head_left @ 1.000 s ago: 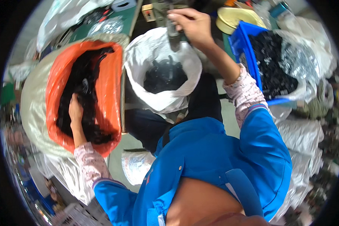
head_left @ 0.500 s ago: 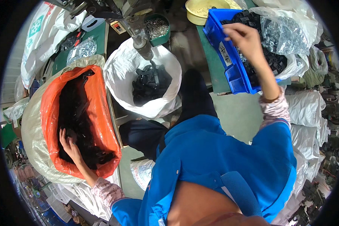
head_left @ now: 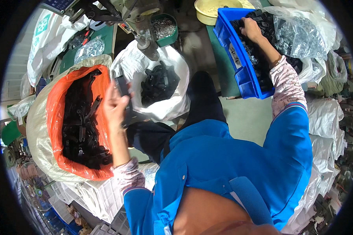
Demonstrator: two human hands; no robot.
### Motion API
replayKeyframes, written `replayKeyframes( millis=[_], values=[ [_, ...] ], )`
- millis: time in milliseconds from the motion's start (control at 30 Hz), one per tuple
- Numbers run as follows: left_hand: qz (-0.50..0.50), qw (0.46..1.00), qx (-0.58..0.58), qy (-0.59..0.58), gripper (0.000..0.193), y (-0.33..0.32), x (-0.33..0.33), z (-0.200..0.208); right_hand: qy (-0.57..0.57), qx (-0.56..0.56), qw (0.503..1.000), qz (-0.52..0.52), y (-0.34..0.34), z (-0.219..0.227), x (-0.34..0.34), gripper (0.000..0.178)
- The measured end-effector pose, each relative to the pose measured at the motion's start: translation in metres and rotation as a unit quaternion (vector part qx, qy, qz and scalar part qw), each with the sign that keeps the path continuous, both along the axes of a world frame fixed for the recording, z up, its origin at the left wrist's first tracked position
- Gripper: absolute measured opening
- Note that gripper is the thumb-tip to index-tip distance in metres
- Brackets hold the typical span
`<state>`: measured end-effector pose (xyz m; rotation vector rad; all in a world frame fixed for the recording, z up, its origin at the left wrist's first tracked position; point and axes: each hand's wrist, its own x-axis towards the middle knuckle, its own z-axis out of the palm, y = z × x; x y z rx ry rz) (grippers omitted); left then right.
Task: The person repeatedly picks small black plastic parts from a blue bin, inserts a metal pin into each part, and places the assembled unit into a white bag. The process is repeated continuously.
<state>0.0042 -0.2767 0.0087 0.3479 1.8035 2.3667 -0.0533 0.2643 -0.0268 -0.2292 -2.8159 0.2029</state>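
My left hand [head_left: 115, 105], slightly blurred, is closed on a black plastic part [head_left: 122, 85] at the right rim of the orange-lined sack [head_left: 53, 117]. Loose black parts [head_left: 80, 129] of the same sort, long and narrow, fill that sack. Over in the blue bin [head_left: 228, 43], my right hand [head_left: 252, 29] reaches down among small black pieces [head_left: 264, 19]. Its fingers are bent together, their tips hidden, so what they pinch cannot be made out. Between the hands stands a white sack [head_left: 123, 58] holding more black parts [head_left: 161, 82].
A machine's metal column [head_left: 147, 41] comes down over the white sack's far rim. Beside it is a green tub [head_left: 172, 35] of small metal pieces. Farther right stand a yellow basin [head_left: 203, 15] and a clear bag of metal parts [head_left: 302, 35]. White sacks [head_left: 325, 117] are stacked at the right.
My left hand has come up out of the orange-lined sack and to the right, now with a black plastic part. My right hand has lowered into the pieces in the blue bin.
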Motion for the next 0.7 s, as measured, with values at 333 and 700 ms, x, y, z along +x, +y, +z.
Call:
replayKeyframes(
  millis=[333, 700],
  values=[
    [-0.154, 0.926, 0.16, -0.305, 0.013, 0.167, 0.008, -0.014, 0.142, 0.007, 0.938, 0.315, -0.089, 0.1, 0.104, 0.036],
    [-0.369, 0.885, 0.086, -0.27, 0.041, 0.188, 0.042, -0.018, -0.021, -0.183, 0.961, 0.207, -0.109, 0.089, 0.154, 0.035]
  ],
)
